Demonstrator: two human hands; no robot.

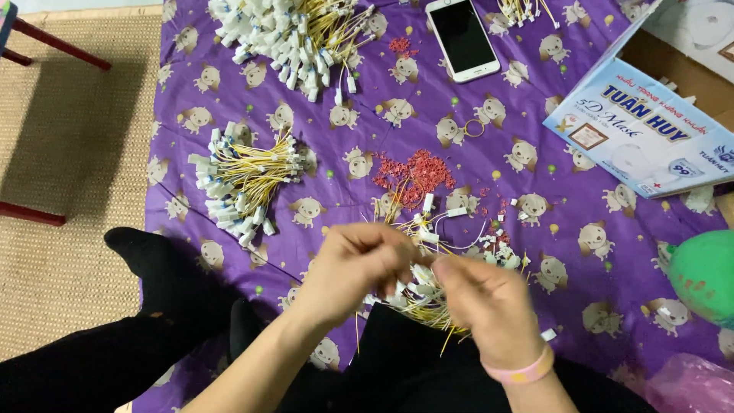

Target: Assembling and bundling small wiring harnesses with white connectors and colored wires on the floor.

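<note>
My left hand (353,269) and my right hand (489,302) meet low in the middle of the head view. Between their pinched fingertips they hold a small white connector on thin yellow wires (423,269). Just under the hands a loose heap of the same wired connectors (428,300) lies on my lap. A scatter of tiny red bits (419,171) lies on the purple cloth (344,122) just beyond the hands. A pink band circles my right wrist.
A bundled bunch of connectors (243,183) lies at left, a bigger pile (294,34) at the top. A white phone (462,38) lies face up. A blue-and-white cardboard box (646,126) is at right, a green round object (707,275) at the right edge. Woven mat (69,138) at left.
</note>
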